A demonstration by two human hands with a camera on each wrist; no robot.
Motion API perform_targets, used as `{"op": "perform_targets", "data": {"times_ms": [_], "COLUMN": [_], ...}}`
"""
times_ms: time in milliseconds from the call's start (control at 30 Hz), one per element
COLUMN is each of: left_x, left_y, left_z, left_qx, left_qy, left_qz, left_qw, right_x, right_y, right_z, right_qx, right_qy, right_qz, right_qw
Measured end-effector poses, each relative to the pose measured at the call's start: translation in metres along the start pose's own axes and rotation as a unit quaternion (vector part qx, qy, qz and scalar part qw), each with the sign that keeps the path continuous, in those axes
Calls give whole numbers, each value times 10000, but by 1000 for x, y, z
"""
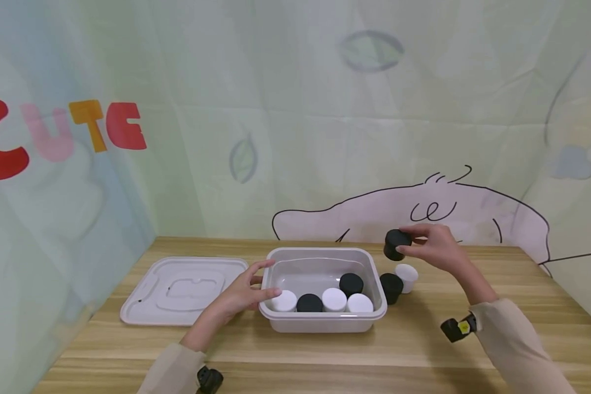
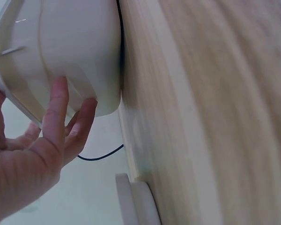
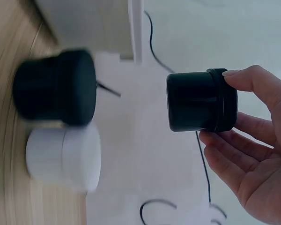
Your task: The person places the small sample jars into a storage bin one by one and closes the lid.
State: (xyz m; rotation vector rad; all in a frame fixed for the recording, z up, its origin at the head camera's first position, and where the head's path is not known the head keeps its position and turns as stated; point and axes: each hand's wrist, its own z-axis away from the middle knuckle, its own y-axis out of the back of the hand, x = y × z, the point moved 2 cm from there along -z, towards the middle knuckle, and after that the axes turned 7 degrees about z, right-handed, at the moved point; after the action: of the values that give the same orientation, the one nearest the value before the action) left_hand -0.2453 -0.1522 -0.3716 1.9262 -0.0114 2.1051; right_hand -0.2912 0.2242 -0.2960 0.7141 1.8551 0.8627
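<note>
My right hand (image 1: 426, 245) holds a black jar (image 1: 396, 244) in the air, above and just right of a clear plastic bin (image 1: 374, 273). In the right wrist view the fingertips (image 3: 234, 75) pinch that black jar (image 3: 201, 101) by its lid end. The bin holds several white and black jars (image 1: 334, 299). My left hand (image 1: 256, 287) rests with straight fingers against the bin's left wall (image 2: 70, 56). On the table right of the bin stand a black jar (image 1: 391, 287) and a white jar (image 1: 406, 276), seen again in the right wrist view as the black jar (image 3: 56, 86) and the white jar (image 3: 63, 157).
The bin's flat lid (image 1: 184, 289) lies on the wooden table (image 1: 522, 306) to the left of the bin. Printed fabric walls close in the back and both sides.
</note>
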Motion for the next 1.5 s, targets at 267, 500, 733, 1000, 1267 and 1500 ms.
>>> {"op": "perform_targets", "data": {"times_ms": [267, 500, 733, 1000, 1267, 1500], "left_x": [-2, -1, -1, 0, -2, -2], "left_y": [0, 0, 1, 1, 0, 1], "left_z": [-2, -2, 0, 2, -1, 0], "left_qx": [64, 84, -106, -73, 49, 27], "left_qy": [4, 2, -87, -93, -7, -44], "left_qz": [-13, -44, 70, 63, 47, 31], "left_qw": [10000, 10000, 9999, 9999, 10000, 10000], "right_x": [-28, -50, -66, -77, -76, -74], "right_y": [-19, -43, -70, -98, -119, -130], "right_z": [-9, -15, -16, -20, -23, -23], "right_qx": [-178, -441, -584, -864, -1167, -1089], "right_qy": [259, 685, 967, 1002, 1073, 1308], "right_qz": [-239, -410, -519, -136, 197, 756], "right_qw": [9992, 9958, 9922, 9911, 9872, 9825]}}
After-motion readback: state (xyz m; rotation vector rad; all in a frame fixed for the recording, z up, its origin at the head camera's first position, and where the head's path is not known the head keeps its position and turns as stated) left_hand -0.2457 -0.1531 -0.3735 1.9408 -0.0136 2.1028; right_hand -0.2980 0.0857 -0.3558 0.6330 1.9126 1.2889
